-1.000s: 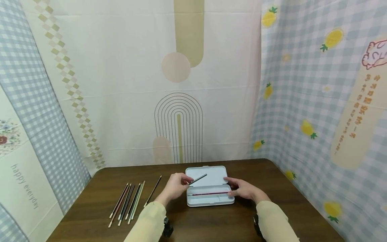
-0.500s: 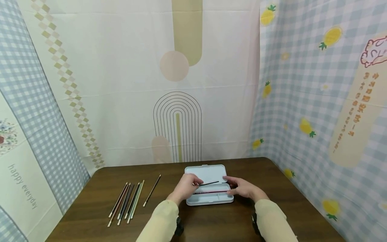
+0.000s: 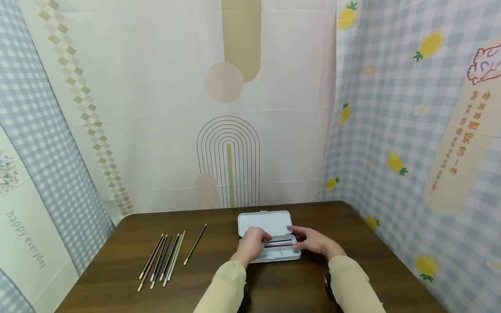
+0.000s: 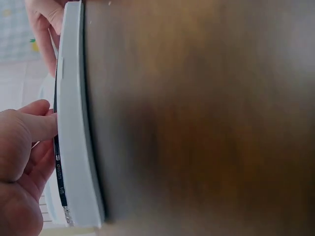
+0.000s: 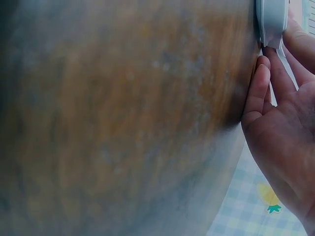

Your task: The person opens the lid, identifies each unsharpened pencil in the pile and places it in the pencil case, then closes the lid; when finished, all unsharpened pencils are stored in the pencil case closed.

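A white pencil case [image 3: 275, 260] lies open on the table, its lid [image 3: 263, 221] tipped back. Low over the tray, my left hand [image 3: 251, 244] pinches a black pencil [image 4: 59, 174] between thumb and fingers. In the left wrist view this pencil runs along the case's long wall [image 4: 78, 128], its silver ferrule toward the bottom. Inside the tray a red pencil [image 3: 278, 245] lies lengthwise, partly hidden by the left hand. My right hand [image 3: 318, 241] grips the case's right end, thumb on the tray's rim; in the right wrist view its fingers curve about the case's end [image 5: 273, 29].
Several pencils [image 3: 161, 261] lie side by side on the left of the brown table [image 3: 289, 289]. One more pencil [image 3: 195, 244] lies apart, between that group and the case. A patterned cloth [image 3: 164, 130] hangs behind the table's far edge.
My left hand has moved right and down with the black pencil, from over the lid to the tray, and the pencil now lies level along it. The right hand stays at the case.
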A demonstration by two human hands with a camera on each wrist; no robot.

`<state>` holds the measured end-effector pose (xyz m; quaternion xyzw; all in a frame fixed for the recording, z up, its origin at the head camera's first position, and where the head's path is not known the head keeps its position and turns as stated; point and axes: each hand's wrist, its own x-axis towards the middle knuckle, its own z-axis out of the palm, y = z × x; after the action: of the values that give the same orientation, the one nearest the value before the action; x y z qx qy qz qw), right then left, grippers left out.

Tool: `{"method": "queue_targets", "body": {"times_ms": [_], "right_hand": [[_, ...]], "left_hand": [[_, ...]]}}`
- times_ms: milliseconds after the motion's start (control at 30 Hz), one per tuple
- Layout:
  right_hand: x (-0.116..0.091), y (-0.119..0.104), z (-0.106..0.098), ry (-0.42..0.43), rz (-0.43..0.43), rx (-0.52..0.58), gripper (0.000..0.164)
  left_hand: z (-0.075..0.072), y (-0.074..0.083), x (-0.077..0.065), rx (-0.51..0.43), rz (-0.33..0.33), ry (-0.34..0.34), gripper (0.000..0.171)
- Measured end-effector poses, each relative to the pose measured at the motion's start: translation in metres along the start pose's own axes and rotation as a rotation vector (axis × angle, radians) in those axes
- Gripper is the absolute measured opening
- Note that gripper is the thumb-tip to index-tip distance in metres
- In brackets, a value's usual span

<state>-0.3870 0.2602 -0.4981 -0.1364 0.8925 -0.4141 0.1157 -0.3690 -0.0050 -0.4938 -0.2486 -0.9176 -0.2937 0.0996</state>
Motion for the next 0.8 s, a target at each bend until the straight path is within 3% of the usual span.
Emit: {"method": "queue_targets", "body": {"times_ms": [267, 800], "right_hand": [[0.0026, 0.0008, -0.0006, -0.003, 0.0, 0.005, 0.069], [0.002, 0.0014, -0.001, -0.002, -0.006, -0.013, 0.07]], "left_hand": [[0.0056, 0.0022, 0.0022, 0.001, 0.028, -0.001, 0.02], [0.0026, -0.0004, 0.0021, -0.024, -0.027, -0.032, 0.025]]}}
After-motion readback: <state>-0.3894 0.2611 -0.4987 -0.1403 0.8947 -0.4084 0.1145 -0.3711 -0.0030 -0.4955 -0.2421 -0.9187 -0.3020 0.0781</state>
